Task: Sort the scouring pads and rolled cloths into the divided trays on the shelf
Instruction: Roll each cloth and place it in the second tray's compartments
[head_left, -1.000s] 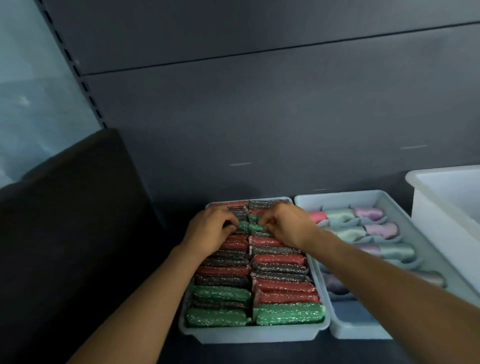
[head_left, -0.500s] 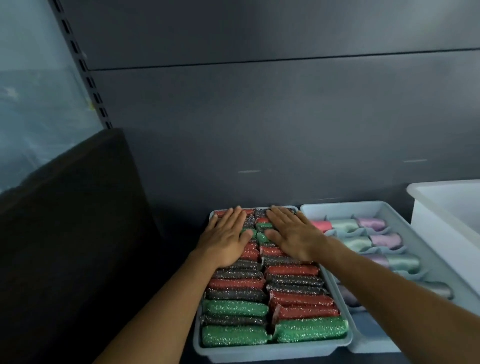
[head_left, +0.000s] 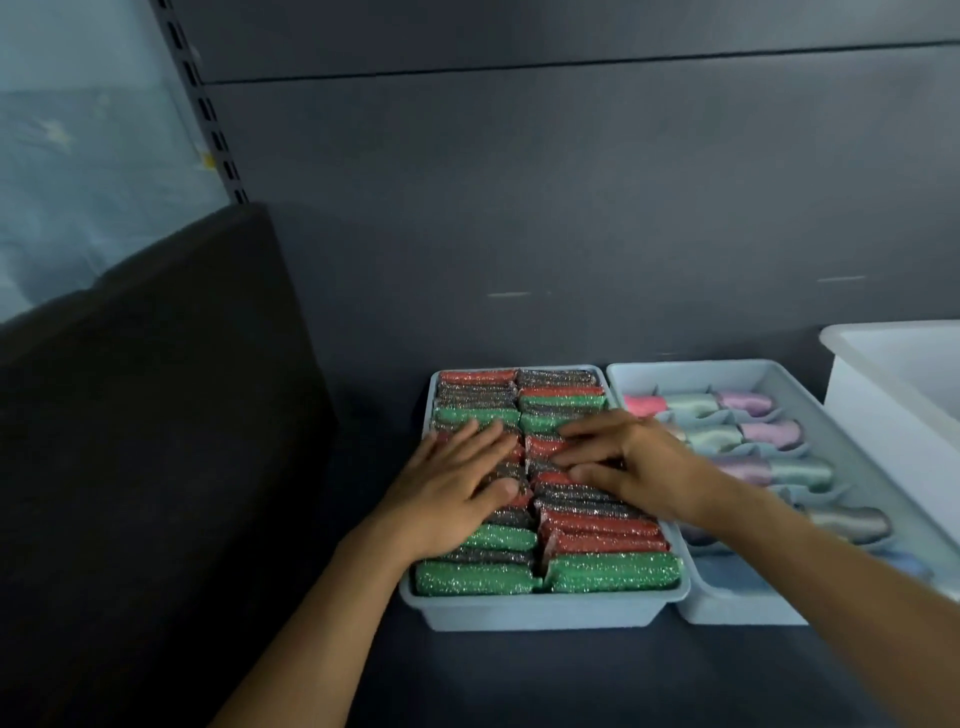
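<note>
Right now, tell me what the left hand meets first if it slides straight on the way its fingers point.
The left hand lies flat on the scouring pads; just beyond its fingertips is a green pad, likely first. Past it, more pads, then the far wall of the tray.

Scouring pads (head_left: 613, 571) under left hand (head_left: 457, 488) and right hand (head_left: 639, 467): glittery, rough. Tray (head_left: 540, 613): smooth matt plastic. Rolled cloths (head_left: 769, 434): satiny sheen.

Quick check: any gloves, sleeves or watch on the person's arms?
No. The left hand and right hand are ungloved, and the left forearm and right forearm are unsleeved as far as the frame shows. No watch, bracelet or ring is visible.
</note>
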